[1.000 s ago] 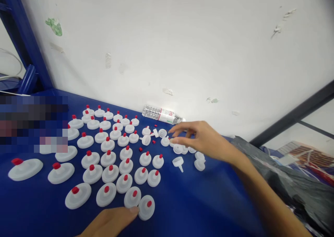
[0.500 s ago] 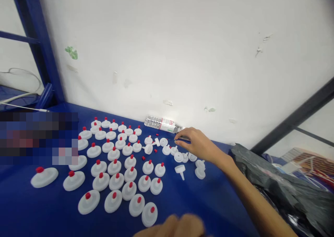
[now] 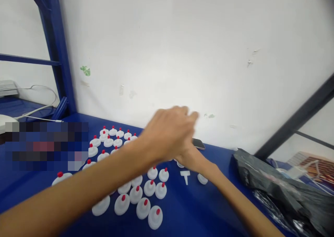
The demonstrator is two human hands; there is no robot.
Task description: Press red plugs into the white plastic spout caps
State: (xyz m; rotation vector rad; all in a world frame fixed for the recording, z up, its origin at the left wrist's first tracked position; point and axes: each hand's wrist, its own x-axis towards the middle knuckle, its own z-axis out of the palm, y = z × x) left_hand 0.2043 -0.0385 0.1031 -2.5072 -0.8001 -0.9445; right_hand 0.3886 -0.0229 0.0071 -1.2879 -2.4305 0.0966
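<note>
Rows of white disc-shaped caps with red tips [image 3: 143,207] stand on the blue table [image 3: 198,209]. My left hand [image 3: 169,132] reaches from the lower left across the caps to the back of the table; it is smeared by motion and its fingers are unclear. My right hand [image 3: 191,158] lies just behind and below it near some loose white pieces, with its fingers hidden by my left hand. A white T-shaped piece [image 3: 185,176] lies on its side beside my right wrist. A plain white cap [image 3: 202,179] sits just right of it.
A dark flat object [image 3: 198,143] lies by the wall behind my hands. A crumpled black plastic bag [image 3: 273,184] covers the table's right side. A blue frame post [image 3: 58,56] stands at the left, with a white cable [image 3: 39,110] beyond it. A dark slanted bar [image 3: 300,118] crosses at the right.
My left hand has swung up from the table's near edge and across to the back centre, covering the lying bottle. My right hand stayed by the loose white pieces. The view has shifted right.
</note>
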